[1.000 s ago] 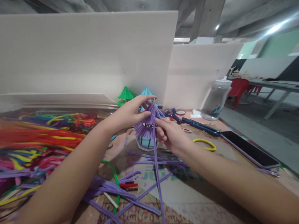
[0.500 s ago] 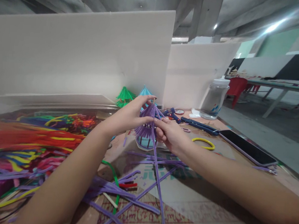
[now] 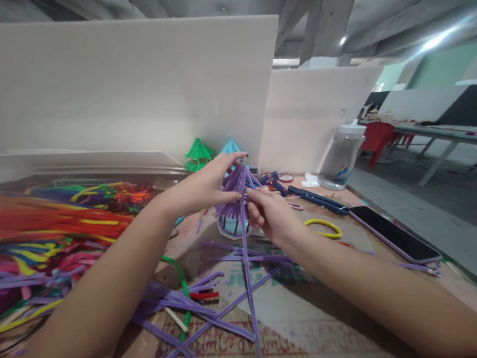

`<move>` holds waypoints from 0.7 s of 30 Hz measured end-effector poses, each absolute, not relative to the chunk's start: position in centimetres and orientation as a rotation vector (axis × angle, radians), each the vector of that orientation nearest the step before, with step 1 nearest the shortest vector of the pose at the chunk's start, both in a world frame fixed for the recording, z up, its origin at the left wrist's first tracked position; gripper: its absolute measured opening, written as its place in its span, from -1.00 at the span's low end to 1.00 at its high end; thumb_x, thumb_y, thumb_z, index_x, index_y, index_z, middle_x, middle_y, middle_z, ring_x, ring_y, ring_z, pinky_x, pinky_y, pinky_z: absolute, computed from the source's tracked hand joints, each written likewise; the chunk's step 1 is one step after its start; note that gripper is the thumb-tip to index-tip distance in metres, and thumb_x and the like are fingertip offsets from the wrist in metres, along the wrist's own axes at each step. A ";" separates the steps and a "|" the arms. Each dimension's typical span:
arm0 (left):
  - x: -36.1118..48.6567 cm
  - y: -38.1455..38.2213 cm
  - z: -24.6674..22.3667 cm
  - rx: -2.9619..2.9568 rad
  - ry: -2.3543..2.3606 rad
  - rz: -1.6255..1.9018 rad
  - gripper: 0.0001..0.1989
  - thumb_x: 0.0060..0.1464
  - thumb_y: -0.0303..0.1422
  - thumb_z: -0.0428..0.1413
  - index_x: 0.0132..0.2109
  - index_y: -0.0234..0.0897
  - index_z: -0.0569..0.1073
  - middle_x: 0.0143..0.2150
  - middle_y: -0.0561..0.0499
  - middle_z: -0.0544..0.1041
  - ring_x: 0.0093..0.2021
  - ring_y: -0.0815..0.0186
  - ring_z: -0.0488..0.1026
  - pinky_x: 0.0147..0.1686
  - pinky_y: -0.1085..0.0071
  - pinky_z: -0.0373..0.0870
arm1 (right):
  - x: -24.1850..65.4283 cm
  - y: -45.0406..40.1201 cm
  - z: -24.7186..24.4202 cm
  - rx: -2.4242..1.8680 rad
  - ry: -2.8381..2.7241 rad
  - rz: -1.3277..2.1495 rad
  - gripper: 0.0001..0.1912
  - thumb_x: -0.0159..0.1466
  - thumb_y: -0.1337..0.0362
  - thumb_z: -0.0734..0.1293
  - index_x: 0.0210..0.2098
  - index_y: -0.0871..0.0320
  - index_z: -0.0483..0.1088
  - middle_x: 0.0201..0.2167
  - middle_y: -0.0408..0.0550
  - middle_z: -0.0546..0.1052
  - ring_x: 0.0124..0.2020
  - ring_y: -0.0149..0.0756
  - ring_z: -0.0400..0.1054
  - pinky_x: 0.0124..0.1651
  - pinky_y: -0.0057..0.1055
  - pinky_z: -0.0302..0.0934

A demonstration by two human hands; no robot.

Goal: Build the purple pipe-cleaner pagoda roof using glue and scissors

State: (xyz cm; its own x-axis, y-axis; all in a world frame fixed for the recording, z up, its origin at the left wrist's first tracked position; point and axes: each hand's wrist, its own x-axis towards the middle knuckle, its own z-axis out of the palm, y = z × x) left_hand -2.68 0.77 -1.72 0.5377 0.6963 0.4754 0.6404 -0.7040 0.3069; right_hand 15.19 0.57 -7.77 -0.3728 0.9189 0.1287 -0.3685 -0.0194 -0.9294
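- Well, nearest you are loose purple strips (image 3: 196,309), crossing one another beside a curved green strip (image 3: 181,273) and a short red one.
- To their left, orange-red strips (image 3: 49,220) lie heaped with other colours (a bit blurry over there).
- Your right hand (image 3: 268,211) is closed narrow, pinching a long purple strip (image 3: 249,284) that trails down toward you.
- Your left hand (image 3: 204,184) is curved wide around the purple model (image 3: 229,211), fingers at its peak, thumb against its roof; the model stands upright mid-table.
- Right of your hands sit a yellow ring (image 3: 338,231), a phone (image 3: 393,234) and a dark blue tool (image 3: 318,199).
- Behind your hands stand a green model (image 3: 199,150) and a light blue model (image 3: 230,144), before a white board (image 3: 124,89); a clear bottle (image 3: 342,158) stands off right.
- Farthest, you've got a red chair (image 3: 377,142) by another table (image 3: 437,132).
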 end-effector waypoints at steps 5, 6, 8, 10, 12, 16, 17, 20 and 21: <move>-2.8 0.6 -1.6 2.663 1.147 0.881 -0.30 0.13 -0.27 0.19 0.35 -0.24 0.13 0.29 -0.21 0.28 0.21 0.12 0.32 0.21 0.18 0.28 | 15.2 0.5 -7.8 -0.670 -1.246 1.601 -0.63 0.15 0.10 0.45 -0.53 0.08 0.18 -0.81 -0.33 0.24 -0.79 -0.52 0.01 -0.67 -0.49 -0.12; -2.8 0.6 -1.5 2.652 1.146 0.882 -0.33 0.16 -0.25 0.17 0.34 -0.23 0.15 0.28 -0.20 0.30 0.18 0.13 0.35 0.19 0.18 0.30 | 15.2 0.5 -7.8 -0.676 -1.251 1.601 -0.63 0.15 0.10 0.45 -0.52 0.08 0.18 -0.81 -0.33 0.24 -0.79 -0.52 0.01 -0.67 -0.49 -0.13; -2.9 0.6 -1.5 2.642 1.148 0.896 -0.38 0.19 -0.24 0.13 0.34 -0.22 0.16 0.25 -0.18 0.33 0.14 0.15 0.37 0.16 0.18 0.33 | 15.2 0.6 -7.9 -0.686 -1.256 1.601 -0.64 0.17 0.10 0.44 -0.50 0.08 0.18 -0.81 -0.34 0.24 -0.79 -0.53 0.00 -0.68 -0.50 -0.14; -2.9 0.7 -1.5 2.656 1.145 0.909 -0.38 0.19 -0.26 0.14 0.33 -0.24 0.16 0.24 -0.19 0.34 0.12 0.16 0.38 0.15 0.19 0.34 | 15.2 0.7 -8.0 -0.693 -1.252 1.593 -0.65 0.19 0.11 0.42 -0.50 0.08 0.18 -0.80 -0.34 0.25 -0.79 -0.54 -0.01 -0.68 -0.50 -0.15; -2.9 0.8 -1.7 2.680 1.135 0.924 -0.36 0.16 -0.29 0.16 0.33 -0.24 0.16 0.24 -0.19 0.34 0.13 0.17 0.38 0.15 0.20 0.34 | 15.1 0.7 -8.0 -0.700 -1.243 1.585 -0.67 0.19 0.14 0.41 -0.49 0.08 0.18 -0.80 -0.35 0.25 -0.79 -0.54 -0.02 -0.69 -0.51 -0.16; -2.7 1.0 -2.0 2.697 1.147 0.956 -0.36 0.14 -0.33 0.17 0.32 -0.22 0.16 0.24 -0.19 0.33 0.13 0.16 0.38 0.16 0.19 0.33 | 15.2 0.6 -7.8 -0.679 -1.236 1.597 -0.67 0.17 0.15 0.41 -0.53 0.09 0.17 -0.81 -0.32 0.26 -0.79 -0.54 -0.01 -0.68 -0.50 -0.13; -2.6 1.0 -2.0 2.697 1.154 0.964 -0.36 0.13 -0.34 0.17 0.32 -0.22 0.16 0.24 -0.19 0.34 0.13 0.16 0.38 0.16 0.19 0.33 | 15.2 0.5 -7.8 -0.671 -1.237 1.601 -0.66 0.17 0.15 0.40 -0.54 0.09 0.17 -0.81 -0.32 0.26 -0.79 -0.54 0.00 -0.68 -0.50 -0.12; -2.6 1.0 -2.0 2.696 1.155 0.973 -0.36 0.13 -0.34 0.18 0.31 -0.24 0.17 0.23 -0.19 0.34 0.13 0.15 0.38 0.16 0.19 0.33 | 15.2 0.4 -7.8 -0.674 -1.244 1.599 -0.64 0.14 0.12 0.44 -0.51 0.08 0.16 -0.80 -0.33 0.25 -0.79 -0.54 -0.01 -0.68 -0.50 -0.13; -2.6 0.9 -1.9 2.698 1.149 0.966 -0.36 0.13 -0.33 0.17 0.31 -0.24 0.17 0.22 -0.19 0.34 0.13 0.15 0.38 0.16 0.20 0.33 | 15.2 0.4 -7.9 -0.680 -1.248 1.595 -0.62 0.13 0.11 0.45 -0.50 0.07 0.16 -0.80 -0.35 0.25 -0.79 -0.54 -0.02 -0.68 -0.51 -0.14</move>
State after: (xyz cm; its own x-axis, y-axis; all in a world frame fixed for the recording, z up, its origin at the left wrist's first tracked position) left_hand -2.63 0.91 -1.91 0.5276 0.6667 0.5264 0.6329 -0.7219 0.2799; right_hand 15.17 0.39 -7.86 -0.3806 0.9158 0.1283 -0.3448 -0.0118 -0.9386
